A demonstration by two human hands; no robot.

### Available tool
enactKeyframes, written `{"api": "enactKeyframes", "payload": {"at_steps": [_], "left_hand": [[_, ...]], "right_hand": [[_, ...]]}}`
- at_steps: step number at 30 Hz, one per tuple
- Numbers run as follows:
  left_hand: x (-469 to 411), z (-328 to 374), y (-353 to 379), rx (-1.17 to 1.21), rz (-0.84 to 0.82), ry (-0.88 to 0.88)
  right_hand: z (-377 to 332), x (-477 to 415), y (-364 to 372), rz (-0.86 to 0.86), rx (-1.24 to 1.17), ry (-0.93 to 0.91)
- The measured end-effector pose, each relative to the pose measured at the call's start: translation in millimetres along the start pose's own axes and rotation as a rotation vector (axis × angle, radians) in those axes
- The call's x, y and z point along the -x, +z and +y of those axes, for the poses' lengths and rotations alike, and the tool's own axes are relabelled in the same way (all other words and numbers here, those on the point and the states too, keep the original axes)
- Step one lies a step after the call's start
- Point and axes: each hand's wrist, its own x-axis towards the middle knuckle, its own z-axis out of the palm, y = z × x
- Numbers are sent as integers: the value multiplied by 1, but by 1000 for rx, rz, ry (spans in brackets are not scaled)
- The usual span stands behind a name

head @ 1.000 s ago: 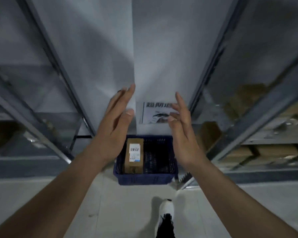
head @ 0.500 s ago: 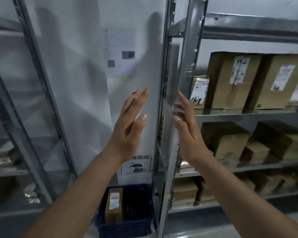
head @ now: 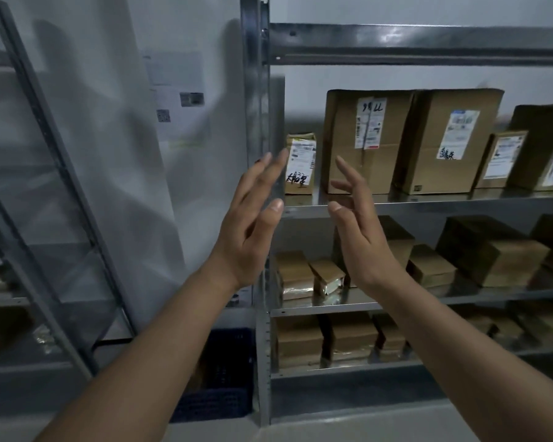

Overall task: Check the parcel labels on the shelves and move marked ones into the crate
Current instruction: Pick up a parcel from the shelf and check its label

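Note:
My left hand [head: 251, 226] and my right hand [head: 359, 231] are raised in front of me, palms facing each other, fingers straight, holding nothing. Behind them a small cardboard parcel [head: 300, 164] with a white label and black handwriting stands at the left end of a metal shelf [head: 428, 199]. Beside it are two large boxes, one [head: 366, 141] with a handwritten label, another [head: 447, 141] further right. The dark blue crate [head: 224, 374] sits on the floor at lower left of the rack, partly hidden by my left forearm.
A steel upright [head: 256, 122] stands just behind my left hand. Lower shelves hold several brown parcels [head: 492, 253]. Another metal rack [head: 45, 186] is on the left. A grey wall with paper notices [head: 179, 100] lies between the racks.
The view has lifted from the crate on the floor and swung right onto the shelves. Both hands stay raised and empty, now in front of the upper shelf.

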Motion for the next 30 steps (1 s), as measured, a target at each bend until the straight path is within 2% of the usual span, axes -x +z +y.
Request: {"api": "enactKeyframes", "payload": {"at_steps": [8,13,18,23,30], "left_hand": [[-7,-21,50,49,-69,-86],[-1,-77,68,101,-100,-177],[11,-135,79,131,-135,-190],[17,-174,91,165,-138,-224],[21,-216,130,168,-201,-358]], "right_hand": [[43,-7,-26,10,3,76],[89,-9,-6,8,34,154],[142,-6,21,25,39,248],[177,-6,37,5,48,311],[232,-12,34,-52,34,411]]}}
